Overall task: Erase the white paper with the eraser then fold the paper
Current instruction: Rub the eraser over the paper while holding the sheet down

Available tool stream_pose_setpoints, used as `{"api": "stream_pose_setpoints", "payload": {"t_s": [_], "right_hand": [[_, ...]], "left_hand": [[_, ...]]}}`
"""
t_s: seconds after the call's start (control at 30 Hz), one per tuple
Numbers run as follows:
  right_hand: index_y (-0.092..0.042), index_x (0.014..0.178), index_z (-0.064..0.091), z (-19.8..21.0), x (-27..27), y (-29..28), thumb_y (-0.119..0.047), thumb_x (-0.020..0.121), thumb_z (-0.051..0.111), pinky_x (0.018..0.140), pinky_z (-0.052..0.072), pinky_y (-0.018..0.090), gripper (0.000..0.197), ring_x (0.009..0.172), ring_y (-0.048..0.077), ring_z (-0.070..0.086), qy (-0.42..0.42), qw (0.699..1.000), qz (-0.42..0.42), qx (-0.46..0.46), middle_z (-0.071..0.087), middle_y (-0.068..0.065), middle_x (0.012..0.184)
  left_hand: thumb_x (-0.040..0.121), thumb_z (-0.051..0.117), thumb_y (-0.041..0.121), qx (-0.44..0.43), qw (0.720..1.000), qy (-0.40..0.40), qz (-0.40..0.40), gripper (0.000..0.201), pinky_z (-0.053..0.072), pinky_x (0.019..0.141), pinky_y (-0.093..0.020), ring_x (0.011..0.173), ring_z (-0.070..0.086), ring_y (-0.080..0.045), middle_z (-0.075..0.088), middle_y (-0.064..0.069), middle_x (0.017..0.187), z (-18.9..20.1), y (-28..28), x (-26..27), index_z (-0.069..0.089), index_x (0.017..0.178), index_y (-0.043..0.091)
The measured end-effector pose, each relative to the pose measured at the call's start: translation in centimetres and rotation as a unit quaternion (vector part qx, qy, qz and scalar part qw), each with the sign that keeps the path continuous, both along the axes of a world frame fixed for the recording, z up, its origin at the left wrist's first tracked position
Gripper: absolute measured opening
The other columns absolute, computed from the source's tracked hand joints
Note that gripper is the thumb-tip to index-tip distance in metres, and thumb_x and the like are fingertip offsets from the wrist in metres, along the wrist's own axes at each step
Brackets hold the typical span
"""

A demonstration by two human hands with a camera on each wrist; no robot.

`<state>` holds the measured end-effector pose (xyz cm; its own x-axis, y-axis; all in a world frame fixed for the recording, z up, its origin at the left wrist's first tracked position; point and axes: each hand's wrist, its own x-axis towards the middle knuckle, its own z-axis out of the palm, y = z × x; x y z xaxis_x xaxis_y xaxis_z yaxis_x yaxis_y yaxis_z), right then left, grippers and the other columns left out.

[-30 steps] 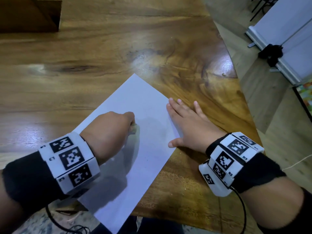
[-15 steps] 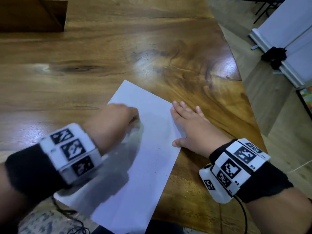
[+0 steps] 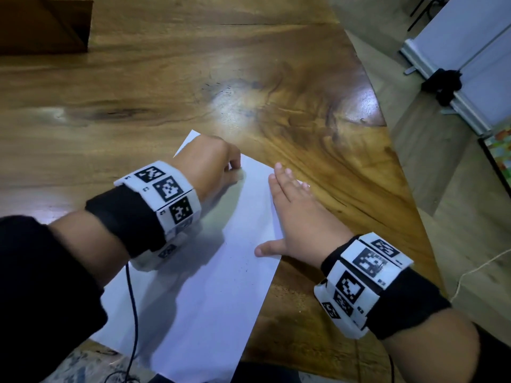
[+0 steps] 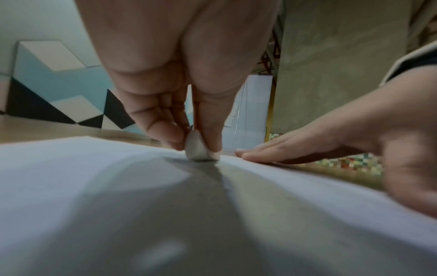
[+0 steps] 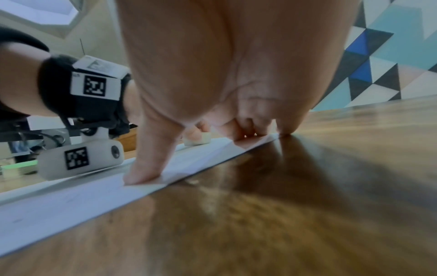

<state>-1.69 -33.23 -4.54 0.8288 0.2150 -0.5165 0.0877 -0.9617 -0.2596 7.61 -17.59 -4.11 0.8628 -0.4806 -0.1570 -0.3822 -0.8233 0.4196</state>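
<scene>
A white sheet of paper (image 3: 210,286) lies slanted on the wooden table (image 3: 249,78). My left hand (image 3: 213,164) sits over its far end and pinches a small white eraser (image 4: 196,147) between thumb and fingertips, with the eraser's bottom pressed on the paper (image 4: 71,177). The eraser (image 5: 197,139) also shows in the right wrist view. My right hand (image 3: 298,214) lies flat with straight fingers on the sheet's right edge, thumb (image 5: 146,168) on the paper (image 5: 59,203) and fingertips reaching the wood. Faint dark specks dot the paper near the right thumb.
The table's curved right edge (image 3: 401,172) drops to a tiled floor with a white panel (image 3: 470,51) leaning there. A dark wooden block (image 3: 44,23) stands at the far left. A black cable (image 3: 134,313) hangs from my left wrist over the paper's near end.
My left hand has slid the eraser away from me, from the middle of the sheet up to its far end. The right hand has stayed pressed on the right edge.
</scene>
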Motion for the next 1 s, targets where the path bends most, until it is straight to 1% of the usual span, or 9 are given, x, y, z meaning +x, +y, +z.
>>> {"api": "stream_pose_setpoints", "payload": {"t_s": [0.1,0.23,0.37,0.47,0.6,0.7,0.87,0.93,1.0], "right_hand": [[-0.008,0.147,-0.017,0.0,0.0,0.0,-0.062,0.071,0.066,0.115,-0.011,0.031,0.125,0.142,0.017,-0.025,-0.001,1.0,-0.001,-0.002,-0.034,0.006,0.151],[-0.008,0.147,-0.017,0.2,-0.1,0.1,-0.062,0.072,0.065,0.116,-0.01,0.032,0.124,0.142,0.017,-0.025,-0.003,1.0,-0.001,-0.005,-0.033,0.006,0.152],[-0.008,0.147,-0.017,0.2,-0.1,0.0,-0.063,0.071,0.065,0.116,-0.01,0.032,0.125,0.142,0.016,-0.025,-0.003,1.0,-0.002,-0.003,-0.033,0.005,0.152],[-0.008,0.147,-0.019,0.1,-0.2,0.0,-0.063,0.071,0.065,0.118,-0.01,0.034,0.125,0.141,0.016,-0.027,-0.001,1.0,0.013,-0.004,-0.035,0.005,0.151],[-0.009,0.146,-0.021,0.1,-0.2,0.1,-0.062,0.073,0.064,0.119,-0.007,0.037,0.124,0.14,0.016,-0.029,0.004,1.0,0.025,-0.012,-0.036,0.004,0.15],[-0.01,0.145,-0.022,0.1,-0.2,0.1,-0.063,0.073,0.064,0.119,-0.007,0.036,0.125,0.139,0.015,-0.03,0.006,1.0,0.023,-0.008,-0.037,0.003,0.149],[-0.013,0.146,-0.021,0.0,-0.3,0.0,-0.062,0.071,0.067,0.118,-0.01,0.034,0.126,0.139,0.012,-0.03,-0.006,1.0,0.014,0.012,-0.037,-0.002,0.15],[-0.02,0.148,-0.017,0.1,-0.2,-0.1,-0.063,0.069,0.068,0.117,-0.01,0.034,0.124,0.141,0.011,-0.027,-0.021,0.999,0.023,0.011,-0.031,-0.009,0.152],[-0.026,0.148,-0.014,0.2,0.0,-0.2,-0.067,0.066,0.066,0.116,-0.01,0.034,0.122,0.143,0.013,-0.021,-0.037,0.999,0.04,-0.006,-0.022,-0.015,0.154]], "left_hand": [[0.077,0.066,0.023,0.013,0.998,0.034,-0.052,0.013,0.03,0.059,-0.025,0.072,0.048,-0.02,0.054,0.0,0.069,0.0,0.4,-0.8,0.068,0.08,0.01],[0.078,0.066,0.022,-0.022,1.0,0.005,0.017,0.019,0.03,0.066,-0.021,0.073,0.048,-0.019,0.059,-0.004,0.073,0.7,0.2,0.7,0.068,0.089,0.007],[0.076,0.066,0.017,-0.023,1.0,-0.003,0.016,0.011,0.024,0.053,-0.024,0.069,0.05,-0.022,0.056,-0.003,0.068,1.0,-0.3,0.6,0.067,0.079,0.006],[0.074,0.065,0.014,0.006,0.999,0.041,-0.035,0.005,0.029,0.05,-0.01,0.067,0.048,-0.019,0.054,0.0,0.062,0.5,0.1,-1.0,0.064,0.07,0.011],[0.073,0.069,0.016,-0.001,0.999,0.035,-0.018,0.009,0.032,0.071,-0.023,0.071,0.052,-0.021,0.055,0.003,0.064,1.4,0.3,0.5,0.067,0.081,0.012],[0.074,0.068,0.015,-0.008,1.0,0.013,0.005,0.011,0.033,0.067,-0.024,0.069,0.05,-0.02,0.057,-0.001,0.071,2.3,0.7,1.8,0.065,0.084,0.011],[0.075,0.068,0.02,-0.006,1.0,0.022,0.009,0.013,0.033,0.063,-0.024,0.063,0.048,-0.018,0.054,0.004,0.063,1.9,1.5,0.5,0.064,0.085,0.012],[0.077,0.066,0.025,-0.001,0.999,0.03,0.014,0.014,0.032,0.059,-0.025,0.06,0.046,-0.013,0.053,0.006,0.063,1.4,1.6,-0.4,0.062,0.085,0.014],[0.08,0.062,0.032,0.021,0.999,0.032,0.007,0.017,0.033,0.06,-0.026,0.066,0.048,-0.015,0.056,0.004,0.072,0.8,1.3,-1.4,0.06,0.088,0.017]]}}
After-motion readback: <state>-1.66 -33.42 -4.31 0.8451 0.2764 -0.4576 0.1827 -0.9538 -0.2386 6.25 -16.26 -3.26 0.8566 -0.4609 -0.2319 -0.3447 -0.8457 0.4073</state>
